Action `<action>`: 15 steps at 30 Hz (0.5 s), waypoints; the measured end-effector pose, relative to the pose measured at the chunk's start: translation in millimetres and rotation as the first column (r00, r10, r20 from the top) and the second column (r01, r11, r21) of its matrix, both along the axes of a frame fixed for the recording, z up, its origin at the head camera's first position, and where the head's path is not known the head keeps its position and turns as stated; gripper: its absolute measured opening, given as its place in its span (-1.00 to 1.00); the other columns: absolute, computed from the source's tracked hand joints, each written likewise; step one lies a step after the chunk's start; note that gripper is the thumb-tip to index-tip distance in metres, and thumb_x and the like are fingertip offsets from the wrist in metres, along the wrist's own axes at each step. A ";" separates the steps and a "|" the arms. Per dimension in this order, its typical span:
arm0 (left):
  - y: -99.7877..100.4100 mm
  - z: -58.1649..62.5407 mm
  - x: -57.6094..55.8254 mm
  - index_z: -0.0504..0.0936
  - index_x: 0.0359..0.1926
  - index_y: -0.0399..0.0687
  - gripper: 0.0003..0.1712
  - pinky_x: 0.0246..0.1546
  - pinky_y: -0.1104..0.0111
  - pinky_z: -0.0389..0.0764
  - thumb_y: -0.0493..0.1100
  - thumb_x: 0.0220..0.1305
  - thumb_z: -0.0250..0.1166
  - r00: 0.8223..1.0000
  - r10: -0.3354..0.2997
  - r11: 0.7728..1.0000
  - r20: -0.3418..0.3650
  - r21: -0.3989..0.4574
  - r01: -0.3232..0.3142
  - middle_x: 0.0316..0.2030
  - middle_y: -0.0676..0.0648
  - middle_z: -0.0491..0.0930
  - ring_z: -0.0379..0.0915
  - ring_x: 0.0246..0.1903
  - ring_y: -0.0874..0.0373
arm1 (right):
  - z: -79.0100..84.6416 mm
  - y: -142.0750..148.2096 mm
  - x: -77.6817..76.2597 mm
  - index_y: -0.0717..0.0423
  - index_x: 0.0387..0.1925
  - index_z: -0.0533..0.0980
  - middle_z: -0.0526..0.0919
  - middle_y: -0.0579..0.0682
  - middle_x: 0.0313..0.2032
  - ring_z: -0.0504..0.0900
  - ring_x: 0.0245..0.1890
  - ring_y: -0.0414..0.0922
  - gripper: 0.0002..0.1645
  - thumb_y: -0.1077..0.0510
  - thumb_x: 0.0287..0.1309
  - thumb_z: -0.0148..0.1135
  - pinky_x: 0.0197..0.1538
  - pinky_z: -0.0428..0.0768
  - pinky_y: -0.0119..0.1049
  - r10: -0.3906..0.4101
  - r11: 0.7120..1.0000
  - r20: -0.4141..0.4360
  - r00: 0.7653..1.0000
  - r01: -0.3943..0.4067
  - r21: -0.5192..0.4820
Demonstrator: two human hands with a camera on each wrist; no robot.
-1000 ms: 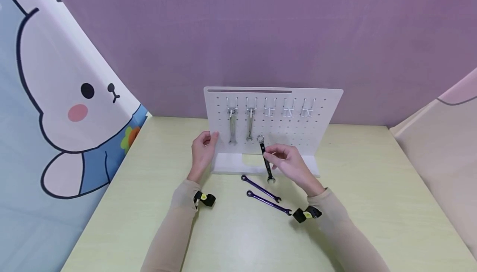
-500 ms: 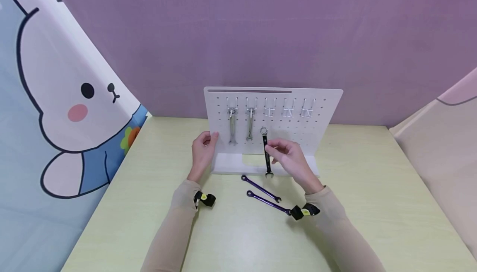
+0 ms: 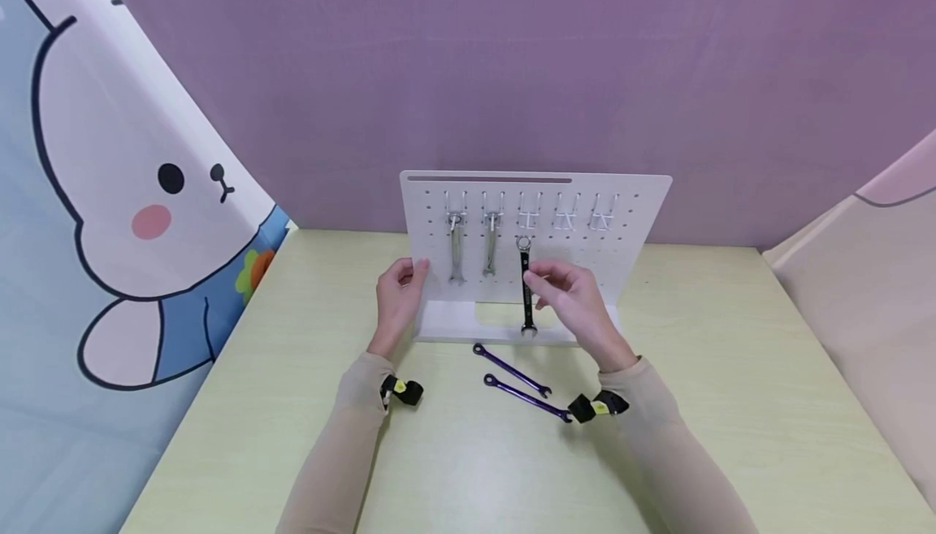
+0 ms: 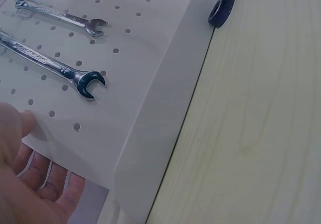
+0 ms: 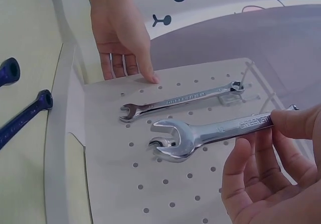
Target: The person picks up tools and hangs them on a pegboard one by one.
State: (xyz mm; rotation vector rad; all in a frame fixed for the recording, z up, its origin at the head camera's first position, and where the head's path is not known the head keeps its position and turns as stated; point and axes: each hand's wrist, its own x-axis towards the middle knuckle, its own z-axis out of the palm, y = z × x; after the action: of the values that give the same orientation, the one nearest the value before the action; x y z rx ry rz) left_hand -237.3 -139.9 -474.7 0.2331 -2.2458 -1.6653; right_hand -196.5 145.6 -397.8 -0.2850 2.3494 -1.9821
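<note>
Between thumb and fingers, my right hand [image 3: 574, 300] pinches a chrome combination wrench [image 5: 220, 131], box end up and open end down, in front of the white pegboard [image 3: 632, 229]. In the head view its box end lies just below the third hook [image 3: 529, 217] from the left. My left hand [image 3: 397, 298] grips the board's left edge, thumb on the front face and fingers behind. Two chrome wrenches hang on the board, one on the leftmost hook [image 4: 55, 63] and another wrench [image 4: 62, 16] beside it.
Two dark purple wrenches lie slanted on the table before the board, one wrench [image 3: 512, 370] behind the other wrench [image 3: 526, 398]. Two bare hooks, a middle one [image 3: 565, 217] and a rightmost one [image 3: 602, 217], are further right. A purple backdrop [image 3: 512, 71] stands behind.
My right hand has raised the wrench up and slightly right toward the third hook, and it now hangs closer to upright. The left hand stays at the board's edge.
</note>
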 end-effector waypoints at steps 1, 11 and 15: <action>0.0 0.1 0.0 0.73 -0.04 -0.27 -0.64 -0.12 0.45 0.52 -0.01 0.55 0.31 1.000 0.000 1.000 -0.001 0.000 0.000 -0.18 -0.25 0.72 0.54 -0.22 0.18 | 0.7 0.1 -0.3 0.36 0.11 0.62 0.71 -0.13 -0.17 0.63 -0.34 -0.25 -0.65 0.19 0.44 0.32 -0.20 0.71 -0.37 -0.002 1.000 -0.001 1.000 0.002 -0.002; 1.0 0.9 0.3 0.73 -0.05 -0.26 -0.66 -0.12 0.44 0.52 -0.02 0.55 0.32 1.000 0.007 1.000 0.000 -0.004 -0.007 -0.18 -0.25 0.72 0.58 -0.18 0.08 | 6.0 1.2 -5.2 0.35 0.11 0.63 0.71 -0.17 -0.19 0.63 -0.32 -0.23 -0.66 0.17 0.47 0.31 -0.20 0.71 -0.37 -0.019 1.000 -0.009 1.000 0.019 -0.010; 1.5 0.4 -0.2 0.74 -0.05 -0.26 -0.66 -0.13 0.45 0.52 -0.01 0.54 0.33 1.000 0.009 1.000 0.001 -0.004 -0.009 -0.19 -0.24 0.73 0.58 -0.20 0.11 | 7.0 1.8 -7.9 0.33 0.10 0.64 0.71 -0.17 -0.17 0.65 -0.32 -0.14 -0.66 0.15 0.48 0.30 -0.19 0.70 -0.37 -0.030 1.000 -0.007 1.000 0.030 0.000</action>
State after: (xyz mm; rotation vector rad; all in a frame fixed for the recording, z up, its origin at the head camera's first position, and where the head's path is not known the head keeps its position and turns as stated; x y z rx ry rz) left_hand -237.5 -138.4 -474.3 0.2431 -2.2450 -1.6569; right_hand -204.4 147.4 -390.8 -0.2593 2.3725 -1.9969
